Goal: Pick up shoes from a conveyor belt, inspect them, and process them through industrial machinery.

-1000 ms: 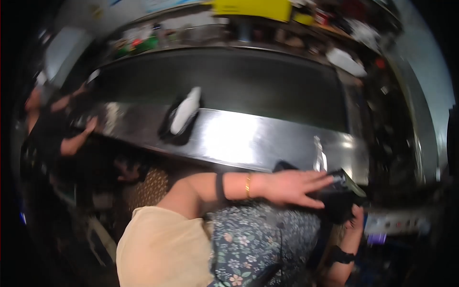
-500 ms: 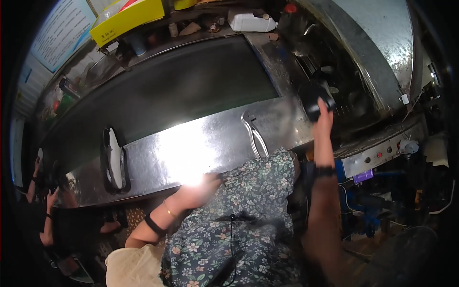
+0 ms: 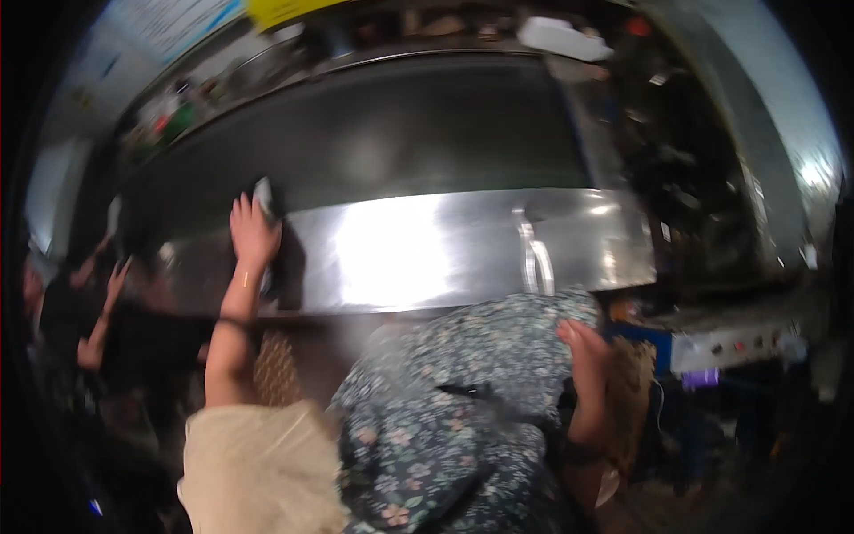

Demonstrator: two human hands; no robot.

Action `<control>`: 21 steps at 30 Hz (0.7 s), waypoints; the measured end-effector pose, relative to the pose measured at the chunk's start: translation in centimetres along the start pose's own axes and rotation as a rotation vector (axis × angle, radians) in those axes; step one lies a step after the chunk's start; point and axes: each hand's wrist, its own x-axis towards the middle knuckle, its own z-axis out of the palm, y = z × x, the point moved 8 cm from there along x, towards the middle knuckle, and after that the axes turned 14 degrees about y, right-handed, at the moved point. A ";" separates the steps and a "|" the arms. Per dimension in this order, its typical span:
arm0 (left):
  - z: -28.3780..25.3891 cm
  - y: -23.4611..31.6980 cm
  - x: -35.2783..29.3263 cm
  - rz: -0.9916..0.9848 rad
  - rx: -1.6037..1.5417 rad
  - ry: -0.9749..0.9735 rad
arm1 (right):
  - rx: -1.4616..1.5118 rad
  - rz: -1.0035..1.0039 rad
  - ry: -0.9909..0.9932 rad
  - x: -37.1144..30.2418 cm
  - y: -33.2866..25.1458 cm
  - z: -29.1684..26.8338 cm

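My left hand (image 3: 253, 233) reaches over the counter and lies on a long black shoe-like piece with a white middle (image 3: 263, 191). Its fingers point away from me along the far part of that piece, and the hand covers much of it. The grip looks closed round the side, though blur softens the fingers. Beside the floral apron (image 3: 445, 392), at the counter's near edge, is my right hand (image 3: 585, 347). Motion smears its fingers, and nothing shows in it. Metal pliers (image 3: 531, 254) lie on the counter between the hands, handles toward me.
A shiny steel strip (image 3: 480, 240) fronts a dark work surface (image 3: 374, 133). Dark machinery (image 3: 689, 169) stands at the right, above a button panel (image 3: 738, 347). At the far left another person's hand (image 3: 117, 278) is raised. A white container (image 3: 562, 37) sits at the back.
My left hand has moved from the apron out to the black and white piece. My right hand has drawn back from the machine, and the black object it held no longer shows in it.
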 end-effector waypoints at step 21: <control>-12.6 4.9 -1.1 -0.301 -0.844 -0.171 | -0.089 -0.565 0.083 -4.0 1.1 0.3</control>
